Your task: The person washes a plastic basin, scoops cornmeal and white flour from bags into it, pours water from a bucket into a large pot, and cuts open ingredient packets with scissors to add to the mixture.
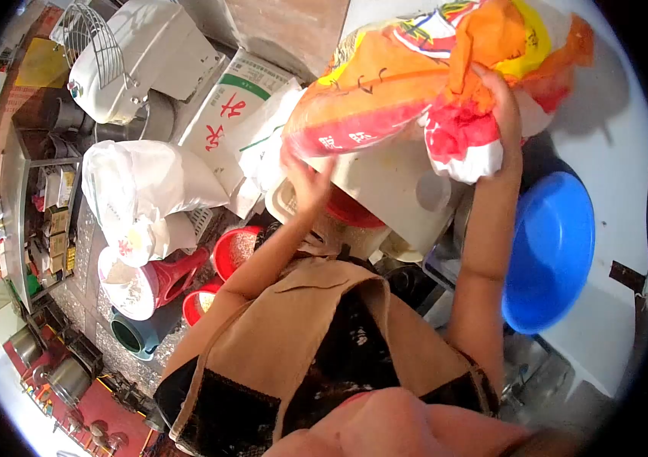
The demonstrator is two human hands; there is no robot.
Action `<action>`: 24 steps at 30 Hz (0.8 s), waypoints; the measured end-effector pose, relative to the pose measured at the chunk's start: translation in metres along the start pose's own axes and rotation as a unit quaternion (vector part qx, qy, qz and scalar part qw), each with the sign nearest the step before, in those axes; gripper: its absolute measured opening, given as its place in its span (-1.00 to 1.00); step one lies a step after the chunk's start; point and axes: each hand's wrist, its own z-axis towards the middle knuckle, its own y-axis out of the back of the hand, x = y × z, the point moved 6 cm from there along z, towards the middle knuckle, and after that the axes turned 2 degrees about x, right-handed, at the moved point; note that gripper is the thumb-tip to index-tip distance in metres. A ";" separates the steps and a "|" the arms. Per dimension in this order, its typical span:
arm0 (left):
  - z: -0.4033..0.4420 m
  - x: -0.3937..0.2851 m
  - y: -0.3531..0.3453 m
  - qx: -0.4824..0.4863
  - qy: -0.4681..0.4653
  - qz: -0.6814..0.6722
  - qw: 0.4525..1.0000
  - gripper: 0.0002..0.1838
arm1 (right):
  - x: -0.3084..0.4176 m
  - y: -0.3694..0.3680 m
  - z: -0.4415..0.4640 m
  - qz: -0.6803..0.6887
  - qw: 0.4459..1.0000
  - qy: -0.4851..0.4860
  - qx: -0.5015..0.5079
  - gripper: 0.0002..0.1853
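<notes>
Gripping the sack (408, 76) with the right hand (501, 107), closed around a bunched fold of orange plastic; touching the lower edge at the other end with the left hand (310, 183), fingers and thumb a little apart, impossible to tell whether clasping or merely supporting. Held up in front of the torso, over a pale flat surface (373, 186), near the white wall (617, 198). Printed in orange, red, yellow and white, with small white characters along the red band, too blurred to read, and a few dark strokes above. Smooth, thin and shiny, plump along its length, crumpled into a red-and-white bulge just below the right hand.

Next in size, at far left, a white machine (149, 53) with rounded casing and a curved wire guard (95, 46). Over by the wall, a glossy blue basin (552, 251), round and tilted. Below the machine, a wrinkled white bag (153, 179), soft and half see-through. Behind it, a white box (225, 122), banded in green and marked with big red brushlike characters, turned sideways, not surely legible. Lower still, a red pail (168, 278), then two small red bowls (221, 251) with grainy contents
</notes>
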 end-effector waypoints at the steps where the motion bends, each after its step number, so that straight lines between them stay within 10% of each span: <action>1: 0.002 0.079 -0.016 -0.020 0.163 0.001 0.986 0.06 | 0.008 -0.006 -0.007 -0.042 0.998 0.043 -0.012 -0.61; 5: 0.009 0.126 -0.050 0.071 0.431 -0.386 0.813 -0.05 | 0.101 -0.057 -0.065 -0.157 0.940 0.304 -0.008 -0.58; 9: 0.027 0.140 -0.052 0.064 0.402 -0.357 0.841 -0.10 | 0.128 -0.031 -0.057 -0.155 0.945 0.287 -0.025 -0.55; 12: 0.047 0.127 -0.037 0.009 0.208 -0.185 0.960 -0.30 | 0.151 0.001 -0.049 -0.109 0.955 0.261 -0.087 -0.53; 19: 0.045 0.004 -0.051 0.093 0.123 -0.186 0.970 -0.70 | 0.178 0.017 -0.045 -0.114 0.933 0.326 -0.097 -0.54; 24: 0.017 -0.015 -0.087 0.236 0.133 -0.398 0.876 -0.68 | 0.204 0.026 -0.003 -0.134 0.931 0.331 -0.079 -0.53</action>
